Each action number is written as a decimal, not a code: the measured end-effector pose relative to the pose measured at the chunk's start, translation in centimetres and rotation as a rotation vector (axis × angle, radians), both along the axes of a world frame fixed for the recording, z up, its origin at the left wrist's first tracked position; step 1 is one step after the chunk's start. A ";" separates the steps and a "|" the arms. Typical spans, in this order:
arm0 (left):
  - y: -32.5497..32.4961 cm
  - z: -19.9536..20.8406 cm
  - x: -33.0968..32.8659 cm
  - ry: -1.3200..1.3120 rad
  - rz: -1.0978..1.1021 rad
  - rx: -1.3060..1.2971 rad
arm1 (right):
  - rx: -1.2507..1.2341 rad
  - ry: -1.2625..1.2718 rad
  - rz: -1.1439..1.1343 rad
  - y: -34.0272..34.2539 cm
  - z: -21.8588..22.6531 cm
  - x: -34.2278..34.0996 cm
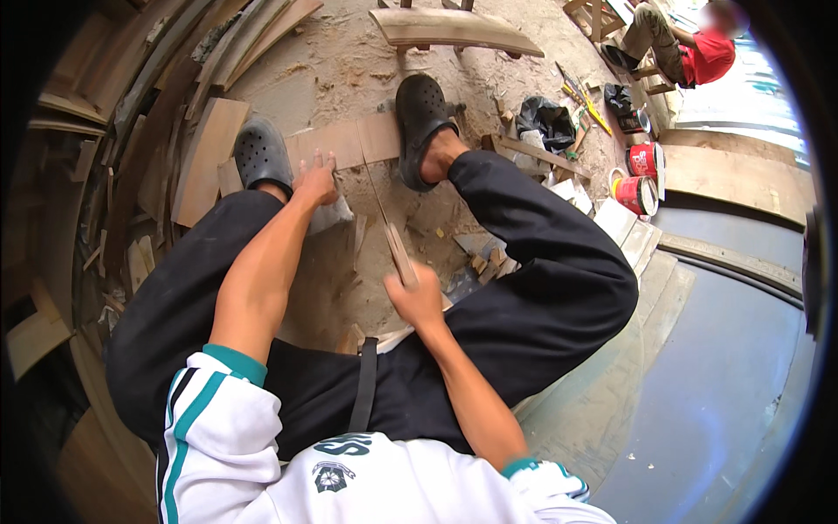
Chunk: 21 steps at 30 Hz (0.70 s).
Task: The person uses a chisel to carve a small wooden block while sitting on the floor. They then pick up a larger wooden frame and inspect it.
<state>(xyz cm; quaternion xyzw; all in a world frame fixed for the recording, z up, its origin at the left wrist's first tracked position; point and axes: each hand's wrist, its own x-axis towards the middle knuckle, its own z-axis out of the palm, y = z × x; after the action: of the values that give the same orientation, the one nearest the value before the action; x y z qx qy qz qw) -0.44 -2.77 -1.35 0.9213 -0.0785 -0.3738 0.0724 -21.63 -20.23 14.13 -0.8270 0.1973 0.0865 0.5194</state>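
A light wooden board (381,140) lies across the ground between my feet, with a dark clog (422,118) pressing on its right part and another clog (260,150) at its left. My left hand (316,179) rests on the board's near edge, its fingers stretched out. In my right hand (416,295) is the wooden handle of a handsaw (401,255), with the fingers wrapped round it. The thin blade points away from me and meets the board beside the right clog. The right hand looks slightly blurred.
Wood planks (199,162) are stacked along the left. A curved plank (454,31) stands on supports ahead. Red cans (644,161), a black plastic bag (547,120) and a yellow tool (587,103) sit at right. A person in red (709,57) sits far right.
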 end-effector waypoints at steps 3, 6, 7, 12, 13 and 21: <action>1.5 -0.7 1.6 -0.060 -0.013 0.063 | -0.008 -0.073 0.062 -0.2 2.8 -1.9; 1.9 -2.6 1.8 -0.082 0.007 0.052 | -0.028 -0.030 0.056 1.0 0.3 0.7; 1.4 -2.9 1.4 -0.074 0.032 0.029 | -0.012 -0.017 0.016 1.8 -1.7 2.2; 1.7 0.6 0.9 -0.049 0.054 0.052 | 0.001 -0.073 0.126 -0.3 1.5 -1.7; 1.4 0.5 0.5 -0.056 0.028 0.068 | 0.017 -0.082 0.070 0.0 2.1 -2.7; 1.3 0.6 0.4 0.003 0.027 0.000 | 0.069 0.012 0.049 0.1 -1.9 -0.7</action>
<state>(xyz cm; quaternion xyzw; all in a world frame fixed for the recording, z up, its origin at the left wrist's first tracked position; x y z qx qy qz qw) -0.08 -1.48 -0.80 0.9218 -0.0661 -0.3740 0.0777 -22.35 -20.16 12.26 -0.8126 0.1772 0.1109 0.5441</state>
